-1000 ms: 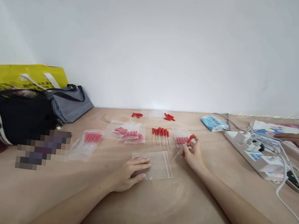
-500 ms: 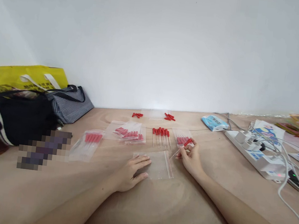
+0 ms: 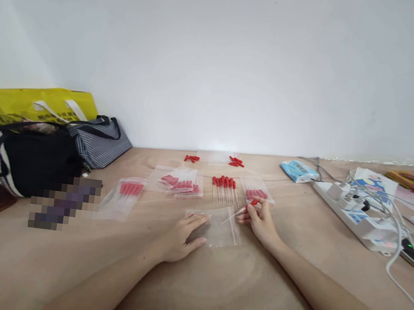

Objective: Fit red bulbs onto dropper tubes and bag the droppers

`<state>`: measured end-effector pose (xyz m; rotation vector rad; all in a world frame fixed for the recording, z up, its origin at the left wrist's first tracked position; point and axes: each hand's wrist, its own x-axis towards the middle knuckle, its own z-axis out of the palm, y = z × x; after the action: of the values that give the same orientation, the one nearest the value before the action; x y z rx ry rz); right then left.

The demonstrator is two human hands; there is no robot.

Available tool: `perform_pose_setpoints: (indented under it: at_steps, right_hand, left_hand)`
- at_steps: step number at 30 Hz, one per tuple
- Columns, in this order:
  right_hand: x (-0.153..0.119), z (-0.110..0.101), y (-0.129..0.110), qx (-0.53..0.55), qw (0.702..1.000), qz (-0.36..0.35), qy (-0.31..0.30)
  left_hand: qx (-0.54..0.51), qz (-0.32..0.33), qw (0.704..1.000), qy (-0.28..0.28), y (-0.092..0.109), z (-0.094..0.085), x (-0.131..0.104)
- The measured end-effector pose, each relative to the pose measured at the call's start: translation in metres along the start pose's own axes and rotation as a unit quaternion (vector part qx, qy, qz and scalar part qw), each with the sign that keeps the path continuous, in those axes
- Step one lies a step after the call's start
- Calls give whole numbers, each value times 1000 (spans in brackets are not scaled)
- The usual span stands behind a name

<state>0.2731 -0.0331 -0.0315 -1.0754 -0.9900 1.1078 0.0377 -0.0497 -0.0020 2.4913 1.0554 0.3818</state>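
My left hand (image 3: 191,236) lies with its fingers spread on the left part of a clear zip-lock bag (image 3: 216,234), which is flat on the table. My right hand (image 3: 257,220) pinches a dropper (image 3: 254,202) by its red rubber bulb. The dropper's thin clear tube points left over the bag's zip end; whether its tip is inside cannot be made out. Just beyond the bag, several red-bulbed droppers (image 3: 225,182) lie in a row. Behind my right hand rests a filled bag of droppers (image 3: 257,191).
More filled dropper bags (image 3: 131,188) lie to the left. Loose red bulbs (image 3: 192,158) sit near the wall. On the right are a blue tissue pack (image 3: 297,171) and a power strip (image 3: 357,219) with trailing cables. Bags, including a striped one (image 3: 98,144), stand at left.
My right hand has shifted slightly left and down, bringing the dropper's tube from beside the zip-lock bag's zip edge to over the bag. My left hand stays on the bag.
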Motion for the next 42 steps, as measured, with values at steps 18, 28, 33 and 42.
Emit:
perform_pose_setpoints:
  at_steps: [18, 28, 33, 42]
  right_hand:
    - [3, -10, -3, -314, 921, -107, -206]
    - [3, -13, -11, -327, 883, -82, -326]
    - [9, -22, -10, -290, 880, -80, -367]
    - [48, -21, -18, -370, 913, -50, -167]
  left_hand:
    - [-4, 8, 1000, -17, -2, -3, 7]
    - [-37, 16, 999, -22, -11, -21, -4]
    - [-47, 28, 998, -14, -16, -20, -7]
    - [-48, 42, 998, -16, -17, -20, -5]
